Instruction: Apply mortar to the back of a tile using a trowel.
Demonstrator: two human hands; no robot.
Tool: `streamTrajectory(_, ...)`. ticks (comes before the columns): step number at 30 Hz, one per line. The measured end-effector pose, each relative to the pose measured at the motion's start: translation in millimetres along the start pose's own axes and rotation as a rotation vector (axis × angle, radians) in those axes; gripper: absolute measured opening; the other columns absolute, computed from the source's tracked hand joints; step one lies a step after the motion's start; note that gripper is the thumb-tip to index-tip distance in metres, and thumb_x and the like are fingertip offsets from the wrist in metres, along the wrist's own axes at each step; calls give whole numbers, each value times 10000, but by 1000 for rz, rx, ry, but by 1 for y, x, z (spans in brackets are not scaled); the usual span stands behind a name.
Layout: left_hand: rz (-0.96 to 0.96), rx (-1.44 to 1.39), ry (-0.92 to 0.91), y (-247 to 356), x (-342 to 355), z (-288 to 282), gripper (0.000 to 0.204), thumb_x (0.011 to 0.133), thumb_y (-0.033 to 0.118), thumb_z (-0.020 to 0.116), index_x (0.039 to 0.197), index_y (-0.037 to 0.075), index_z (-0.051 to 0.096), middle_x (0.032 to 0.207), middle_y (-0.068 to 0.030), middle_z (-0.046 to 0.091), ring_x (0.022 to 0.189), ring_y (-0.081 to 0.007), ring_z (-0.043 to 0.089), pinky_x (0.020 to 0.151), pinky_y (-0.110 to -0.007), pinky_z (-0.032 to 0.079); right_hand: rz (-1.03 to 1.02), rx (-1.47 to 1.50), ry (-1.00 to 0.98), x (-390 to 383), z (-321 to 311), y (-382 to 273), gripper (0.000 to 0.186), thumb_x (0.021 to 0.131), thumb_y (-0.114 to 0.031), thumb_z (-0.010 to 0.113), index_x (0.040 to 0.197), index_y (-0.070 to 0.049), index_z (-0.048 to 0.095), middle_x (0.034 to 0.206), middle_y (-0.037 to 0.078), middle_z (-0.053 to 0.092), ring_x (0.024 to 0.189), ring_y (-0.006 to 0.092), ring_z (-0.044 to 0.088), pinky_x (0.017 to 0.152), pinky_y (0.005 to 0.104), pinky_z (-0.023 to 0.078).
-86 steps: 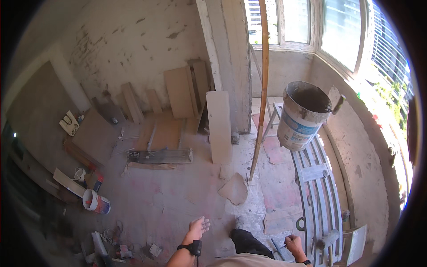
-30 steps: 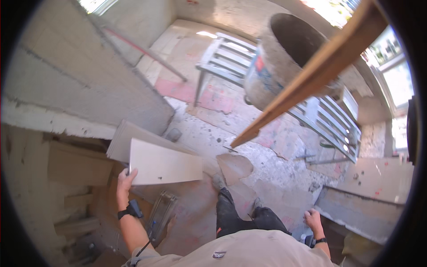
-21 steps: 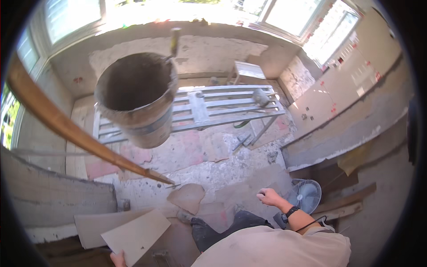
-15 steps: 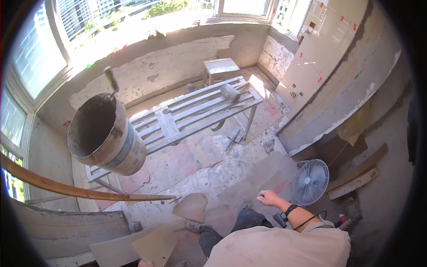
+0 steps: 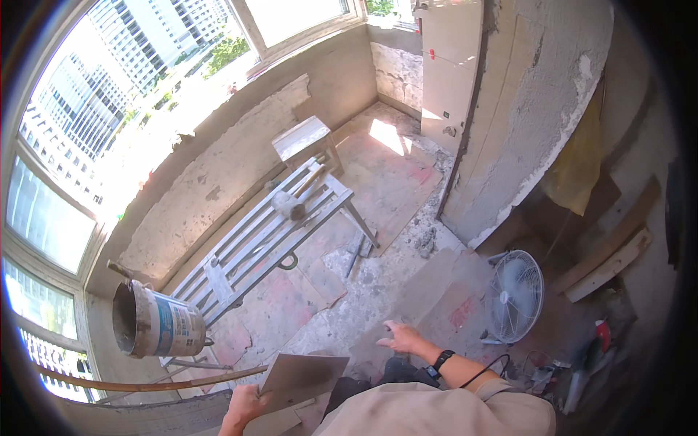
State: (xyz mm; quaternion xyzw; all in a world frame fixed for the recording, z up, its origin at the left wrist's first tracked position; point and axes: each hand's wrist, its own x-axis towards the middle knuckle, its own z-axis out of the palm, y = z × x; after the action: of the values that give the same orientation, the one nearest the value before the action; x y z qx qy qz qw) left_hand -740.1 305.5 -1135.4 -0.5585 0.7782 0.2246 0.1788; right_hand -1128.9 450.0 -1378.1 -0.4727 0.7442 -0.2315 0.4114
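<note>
Near the lower edge, my left hand (image 5: 246, 408) is closed on the left side of a thin, flat, grey-brown board (image 5: 304, 381), its thumb on the upper face. The board is tilted, and its right corner stands close to my dark trousers. My right hand (image 5: 400, 338) is held out over the floor with its fingers apart and nothing in them. A watch-like black band (image 5: 443, 358) is on that wrist, and a black cable runs by the forearm. Right of this hand stands a round floor fan (image 5: 515, 296); the two do not touch.
A slatted metal bench (image 5: 254, 258) carries a mallet-like tool (image 5: 291, 206). A dirty bucket (image 5: 174, 323) stands at its near end, and a stool (image 5: 302, 139) behind its far end. A long wooden strip (image 5: 145, 385) crosses the lower left. Planks (image 5: 611, 265) lean at the right.
The left hand has come up into view with the board raised from the lower left. The right hand has moved left and its fingers have spread. The whole view has turned right.
</note>
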Motion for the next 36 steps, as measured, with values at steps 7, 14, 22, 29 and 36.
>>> streamTrajectory(7, 264, -217, 66, 130, 29, -70, 225, 787, 201, 737, 890, 5, 696, 701, -241, 614, 645, -398, 639, 586, -407, 495, -542, -161, 269, 116, -49, -21, 547, 755, -388, 734, 1209, -119, 589, 1195, 139, 633, 1141, 333, 584, 980, 390, 452)
streamTrajectory(14, 404, -498, 246, 182, 110, -123, 144, 749, 112, 788, 841, 20, 726, 620, -154, 627, 538, -257, 633, 544, -331, 493, -658, -55, -13, 223, -200, -37, 207, 707, -75, 694, 906, -112, 656, 874, 112, 654, 875, 341, 633, 733, 398, 509)
streamTrajectory(22, 406, -665, 375, 261, 224, -204, 126, 643, 15, 800, 729, 13, 708, 609, -86, 645, 520, -184, 633, 507, -281, 469, -692, -66, 18, 333, -363, -85, 286, 669, -255, 854, 781, -100, 641, 800, 89, 636, 788, 306, 623, 694, 392, 495)
streamTrajectory(29, 237, -735, 804, 310, 307, -273, 196, 614, 49, 833, 746, -3, 698, 609, -90, 632, 519, -174, 589, 502, -288, 445, -929, 29, 55, 456, -472, -159, 341, 622, -272, 887, 714, -79, 622, 687, 105, 601, 618, 294, 597, 552, 365, 471)
streamTrajectory(36, -85, -1524, 1350, 347, 432, -258, 360, 997, 167, 568, 1286, -32, 492, 1154, -127, 616, 978, -173, 631, 790, -270, 519, -932, 95, 158, 603, -559, -218, 375, 693, -304, 865, 684, -50, 590, 598, 83, 545, 522, 213, 528, 493, 337, 409)
